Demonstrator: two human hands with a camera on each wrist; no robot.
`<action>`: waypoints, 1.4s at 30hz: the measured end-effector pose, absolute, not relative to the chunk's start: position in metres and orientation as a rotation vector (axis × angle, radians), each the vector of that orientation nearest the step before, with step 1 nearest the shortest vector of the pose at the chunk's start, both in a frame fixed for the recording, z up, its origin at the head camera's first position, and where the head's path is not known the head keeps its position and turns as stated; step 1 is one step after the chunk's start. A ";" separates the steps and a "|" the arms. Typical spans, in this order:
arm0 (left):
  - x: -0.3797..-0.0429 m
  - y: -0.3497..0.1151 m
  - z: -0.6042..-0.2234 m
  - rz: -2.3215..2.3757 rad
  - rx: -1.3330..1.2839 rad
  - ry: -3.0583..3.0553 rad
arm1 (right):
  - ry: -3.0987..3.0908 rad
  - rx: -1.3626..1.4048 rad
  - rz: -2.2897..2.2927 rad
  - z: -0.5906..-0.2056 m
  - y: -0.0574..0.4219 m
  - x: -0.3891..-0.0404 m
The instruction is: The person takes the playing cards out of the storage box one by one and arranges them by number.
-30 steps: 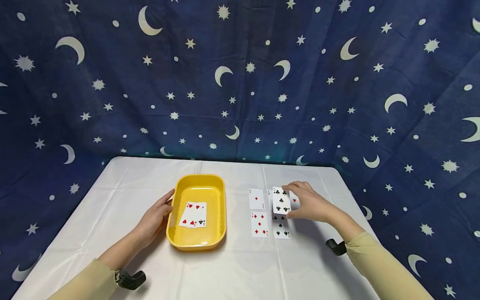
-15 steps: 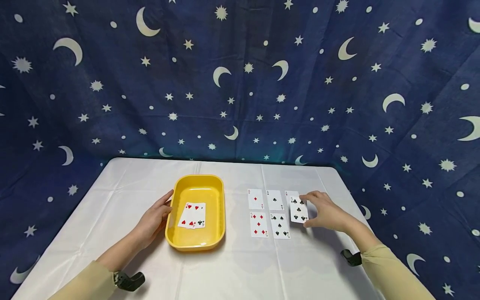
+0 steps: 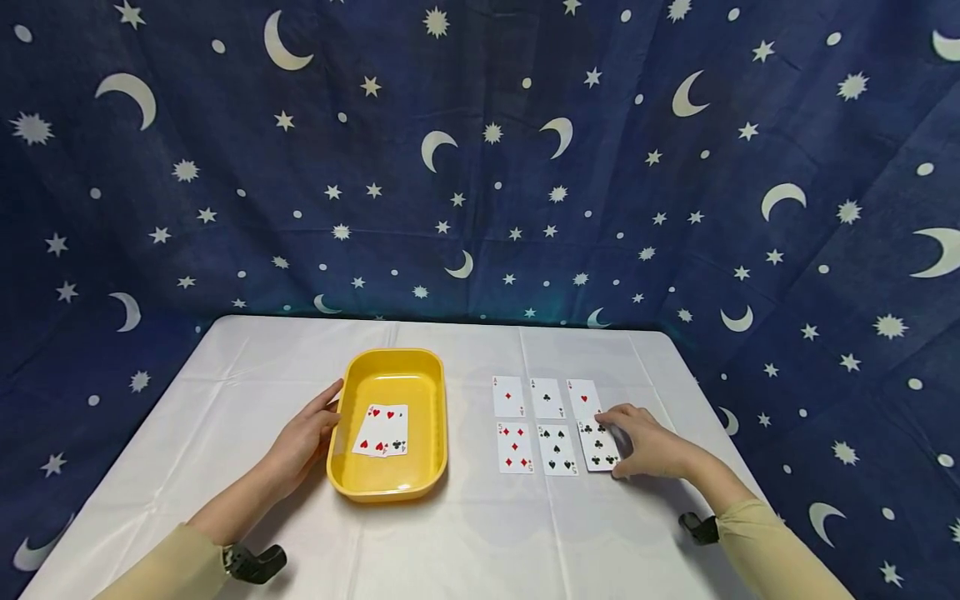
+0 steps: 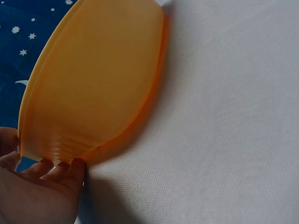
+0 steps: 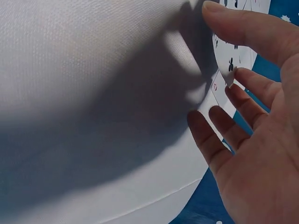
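My right hand point(image 3: 648, 443) pinches the five of clubs point(image 3: 597, 448) by its right side, thumb at the near corner and fingertips at the far one. The card is just below the ace of hearts point(image 3: 582, 398), close over the cloth. In the right wrist view, a corner of this five of clubs point(image 5: 230, 63) shows between thumb and fingers. My left hand point(image 3: 302, 442) rests against the left side of the yellow tray point(image 3: 441, 433); in the left wrist view, its fingertips point(image 4: 78, 164) touch the outer wall. Overlapping face-up cards point(image 3: 384, 429) with hearts and a club lie inside.
The ace of diamonds point(image 3: 508, 397) and ace of clubs point(image 3: 547, 398) lie in the far row. Below them are the five of diamonds point(image 3: 515, 448) and five of spades point(image 3: 557, 450). White cloth covers the table point(image 3: 480, 542); a starry curtain point(image 3: 480, 167) hangs behind.
My right hand has carried the five of clubs rightward from above the ace of clubs, then down below the ace of hearts. The left hand stays at the tray.
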State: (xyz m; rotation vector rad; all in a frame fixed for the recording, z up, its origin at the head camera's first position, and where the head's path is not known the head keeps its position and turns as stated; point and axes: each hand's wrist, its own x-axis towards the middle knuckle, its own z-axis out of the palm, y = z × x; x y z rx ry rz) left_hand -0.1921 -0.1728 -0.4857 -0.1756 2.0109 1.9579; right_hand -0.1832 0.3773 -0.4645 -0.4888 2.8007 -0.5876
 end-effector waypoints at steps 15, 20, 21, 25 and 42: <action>-0.193 -0.174 -0.483 1.946 -0.171 2.022 | 2.775 -0.477 -0.551 -0.469 0.380 -0.181; -0.193 -0.174 -0.484 1.950 -0.170 2.021 | 2.778 -0.464 -0.532 -0.470 0.381 -0.181; -0.193 -0.174 -0.484 1.955 -0.169 2.017 | 2.779 -0.463 -0.530 -0.471 0.381 -0.181; -0.192 -0.173 -0.484 1.964 -0.167 2.007 | 2.779 -0.460 -0.518 -0.471 0.380 -0.181; -0.191 -0.173 -0.482 1.967 -0.158 1.998 | 2.771 -0.464 -0.521 -0.466 0.377 -0.179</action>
